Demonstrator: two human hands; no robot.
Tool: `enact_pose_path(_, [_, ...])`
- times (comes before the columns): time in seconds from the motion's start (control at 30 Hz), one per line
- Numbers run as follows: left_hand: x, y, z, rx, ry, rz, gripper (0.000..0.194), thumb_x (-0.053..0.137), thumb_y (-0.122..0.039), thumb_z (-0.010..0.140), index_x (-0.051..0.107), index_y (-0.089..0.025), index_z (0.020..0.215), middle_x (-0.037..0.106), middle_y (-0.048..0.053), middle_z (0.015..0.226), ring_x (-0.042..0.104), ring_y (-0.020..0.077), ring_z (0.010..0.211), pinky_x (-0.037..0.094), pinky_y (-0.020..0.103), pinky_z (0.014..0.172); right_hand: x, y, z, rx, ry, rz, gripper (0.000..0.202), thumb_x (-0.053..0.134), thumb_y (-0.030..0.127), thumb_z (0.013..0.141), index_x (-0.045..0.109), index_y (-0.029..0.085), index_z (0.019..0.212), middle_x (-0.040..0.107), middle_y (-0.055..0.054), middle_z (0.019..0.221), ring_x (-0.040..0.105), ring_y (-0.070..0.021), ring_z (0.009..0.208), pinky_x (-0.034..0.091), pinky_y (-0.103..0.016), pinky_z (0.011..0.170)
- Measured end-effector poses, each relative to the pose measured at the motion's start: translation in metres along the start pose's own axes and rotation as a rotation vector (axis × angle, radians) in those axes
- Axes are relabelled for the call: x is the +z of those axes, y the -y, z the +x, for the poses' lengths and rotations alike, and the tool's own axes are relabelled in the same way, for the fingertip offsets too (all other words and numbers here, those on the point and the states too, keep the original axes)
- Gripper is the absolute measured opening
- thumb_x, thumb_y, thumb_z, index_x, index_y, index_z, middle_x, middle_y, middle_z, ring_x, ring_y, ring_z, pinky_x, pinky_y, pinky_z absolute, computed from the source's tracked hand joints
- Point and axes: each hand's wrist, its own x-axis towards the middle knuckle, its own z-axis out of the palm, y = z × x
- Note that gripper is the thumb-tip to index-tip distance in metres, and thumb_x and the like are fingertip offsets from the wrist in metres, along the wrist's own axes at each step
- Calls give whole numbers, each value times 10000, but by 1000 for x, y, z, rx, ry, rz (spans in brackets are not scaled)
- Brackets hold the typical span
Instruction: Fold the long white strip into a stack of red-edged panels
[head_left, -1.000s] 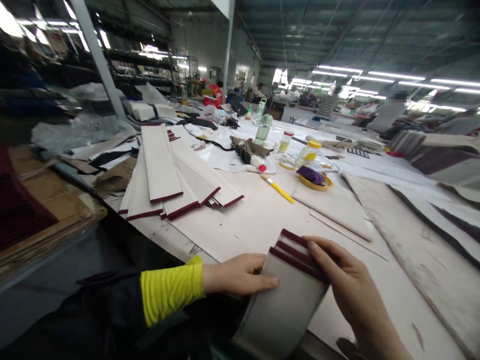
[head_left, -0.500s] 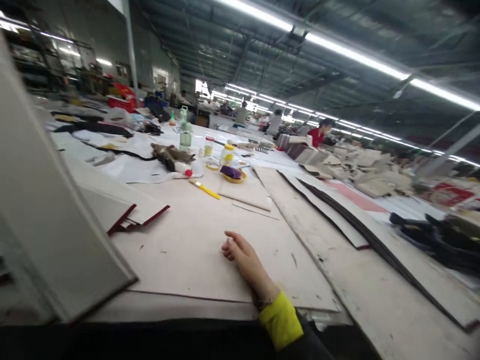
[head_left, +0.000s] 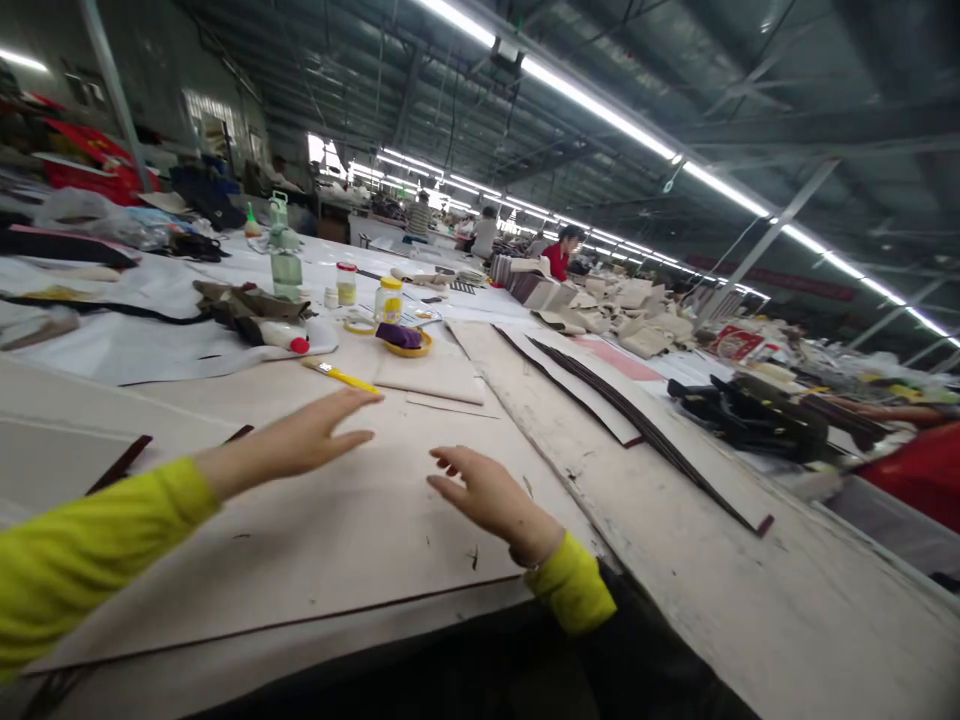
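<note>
Hands first: our left hand (head_left: 300, 440) stretches flat, fingers together and released, palm down, holding nothing. It floats just above the board (head_left: 315, 520), fingertips aimed forward and to the right at the brush (head_left: 341, 376). That brush lies just past the fingertips, near them but apart. Its long axis runs from upper left to lower right, yellow handle toward our right, paler end toward the bottle (head_left: 279, 336) with the red cap.

Our right hand (head_left: 487, 495) hovers low over the same board, loosely curled and open, gripping nothing, fingers pointing left toward the left hand. We cannot tell whether it touches the surface. Both forearms come in from the near edge in yellow sleeves (head_left: 577, 595).

Between and before our hands the board is bare, with room forward up to a small pad (head_left: 431, 378) and a thin strip (head_left: 450, 406) beside it. Left of the left wrist, dark red edges of strips (head_left: 120, 465) poke in. Right of the board's edge, long panels (head_left: 600, 400) run away from us diagonally. Behind the brush stand a yellow dish (head_left: 409, 347) with a purple cloth, jars (head_left: 388, 298) and a green flask (head_left: 286, 270). Other people (head_left: 559, 255) work far down the table.
</note>
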Motion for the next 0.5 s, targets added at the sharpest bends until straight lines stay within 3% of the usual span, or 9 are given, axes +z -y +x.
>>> enact_pose_path(0.1, [67,-39,28,130,179,-60,453,445,-360,855,432,-143,1253,452,118,1300,421,214,1198,331,372,1014,-29,-65,5,179,-64,-155,390,456,345,853,489,158,1194,610,-86,1095,577,-156,964,431,-288,854])
enact_pose_path(0.2, [104,-60,43,200,216,-95,426,449,-333,860,451,-146,1243,472,123,1277,444,214,1173,354,361,990,-52,-138,6,369,-92,-310,398,448,299,851,479,103,1196,594,-148,1121,565,-206,1009,407,-353,888])
enact_pose_path(0.33, [125,-63,45,219,149,-61,357,432,-352,874,507,-195,1186,513,85,1223,446,223,1153,326,398,992,-71,-218,7,537,-89,-479,391,468,266,836,479,93,1187,572,-186,1148,541,-238,1065,396,-355,884])
enact_pose_path(0.5, [128,-65,44,180,131,-65,328,415,-345,884,489,-240,1186,504,47,1223,421,203,1161,276,397,1019,-77,-288,28,638,-77,-560,323,497,219,802,531,78,1091,613,-217,1029,589,-296,965,429,-385,763])
